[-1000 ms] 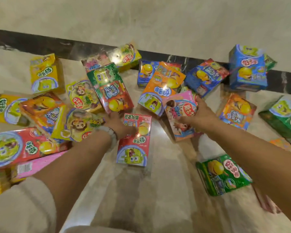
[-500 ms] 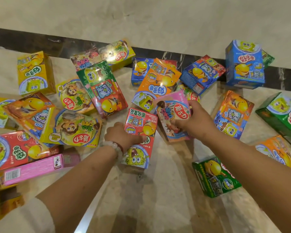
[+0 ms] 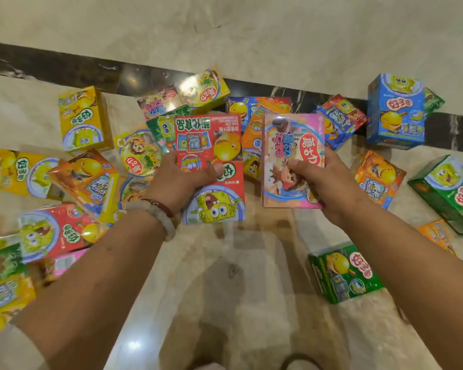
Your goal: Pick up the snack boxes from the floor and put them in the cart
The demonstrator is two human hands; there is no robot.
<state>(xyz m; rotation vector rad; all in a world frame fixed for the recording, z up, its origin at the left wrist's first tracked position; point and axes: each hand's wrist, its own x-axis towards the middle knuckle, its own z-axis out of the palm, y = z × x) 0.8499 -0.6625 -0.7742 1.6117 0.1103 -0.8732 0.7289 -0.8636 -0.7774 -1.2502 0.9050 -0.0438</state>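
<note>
My left hand (image 3: 182, 180) grips a red snack box (image 3: 211, 145) with a yellow cartoon sponge on it, thumb across its face, lifted off the floor. My right hand (image 3: 324, 182) grips a pink snack box (image 3: 294, 145) beside it, thumb on the front, also raised. Both boxes face me, side by side and a little apart. Several more snack boxes lie scattered on the marble floor behind and around them. No cart is in view.
A blue box (image 3: 396, 110) stands upright at the back right by a dark floor strip (image 3: 64, 73). Green boxes lie at the right (image 3: 449, 190) and near right (image 3: 342, 273). Yellow (image 3: 83, 118), orange and red boxes crowd the left. Bare marble floor (image 3: 225, 289) lies between my arms.
Both hands have lifted their boxes off the floor and brought them up toward me; the red box and pink box now stand upright in my grips.
</note>
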